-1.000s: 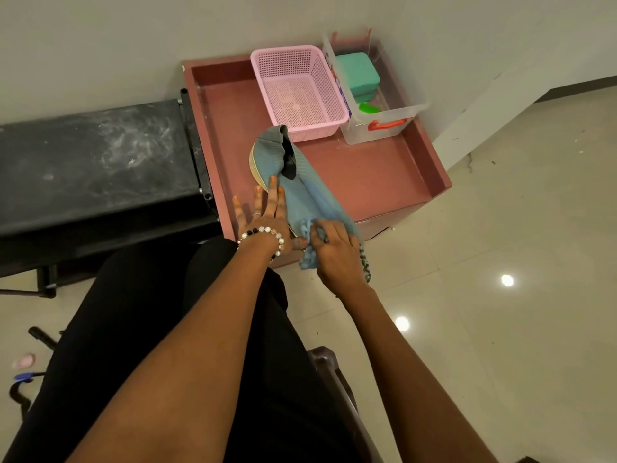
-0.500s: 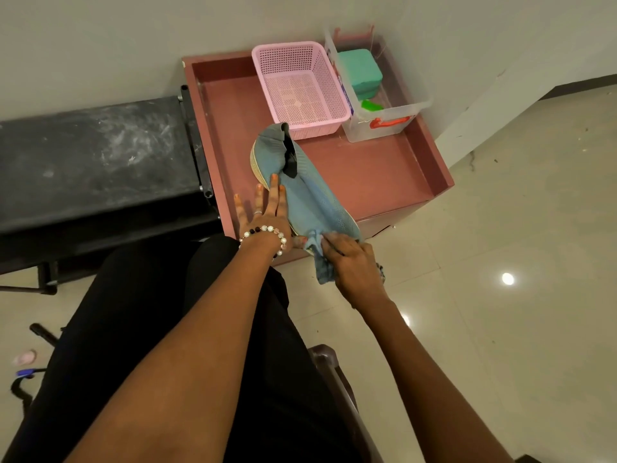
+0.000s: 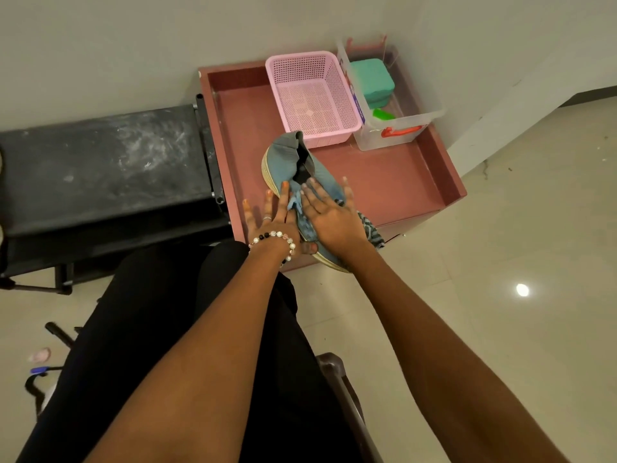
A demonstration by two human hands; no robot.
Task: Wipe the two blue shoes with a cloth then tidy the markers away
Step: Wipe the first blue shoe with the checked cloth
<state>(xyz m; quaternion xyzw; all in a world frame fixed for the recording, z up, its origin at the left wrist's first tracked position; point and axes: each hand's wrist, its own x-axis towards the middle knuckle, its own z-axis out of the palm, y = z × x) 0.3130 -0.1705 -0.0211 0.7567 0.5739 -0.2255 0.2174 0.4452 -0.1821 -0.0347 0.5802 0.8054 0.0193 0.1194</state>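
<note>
Up from the toe slides the right hand [image 3: 329, 213], now flat with fingers spread, pressing the cloth [image 3: 298, 208] onto the shoe's [image 3: 288, 158] middle. Left hand [image 3: 272, 217] lies open, fingers straight, bracing the shoe's left side on the tabletop [image 3: 384, 182], below the basket [image 3: 312, 95].

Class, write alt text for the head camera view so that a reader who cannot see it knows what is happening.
A person's right hand presses a light blue cloth flat on a blue fabric slip-on shoe, while the left hand steadies it on a dusty pink tray table. Behind stand an empty pink plastic mesh basket and a clear plastic box holding a green case.
</note>
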